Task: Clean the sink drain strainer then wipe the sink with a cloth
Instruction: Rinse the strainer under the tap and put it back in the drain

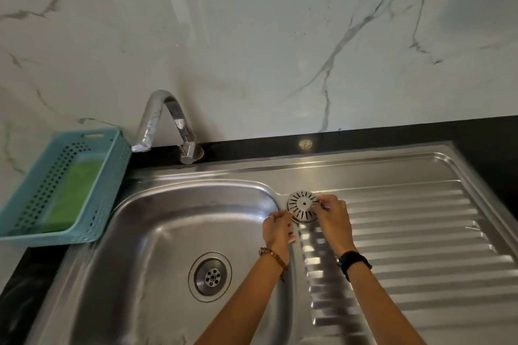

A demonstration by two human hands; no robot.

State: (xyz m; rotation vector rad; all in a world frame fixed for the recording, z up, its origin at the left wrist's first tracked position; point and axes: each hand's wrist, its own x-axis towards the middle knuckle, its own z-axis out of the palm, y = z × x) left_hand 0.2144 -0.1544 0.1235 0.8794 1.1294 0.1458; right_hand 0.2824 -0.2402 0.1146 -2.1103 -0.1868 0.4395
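The round slotted metal drain strainer (pixel 302 206) is out of the drain and sits at the near-left corner of the ribbed drainboard (pixel 420 232), just right of the basin. My left hand (pixel 277 228) pinches its lower-left rim and my right hand (pixel 332 217) grips its right rim. The steel sink basin (pixel 157 232) lies to the left, its open drain (pixel 211 277) uncovered. A green cloth (pixel 74 193) lies inside the teal basket at the far left.
A teal perforated basket (pixel 112 176) sits on the black counter left of the sink. A chrome curved tap (pixel 165 123) stands behind the basin against the marble wall. Black countertop (pixel 364 137) runs along the back.
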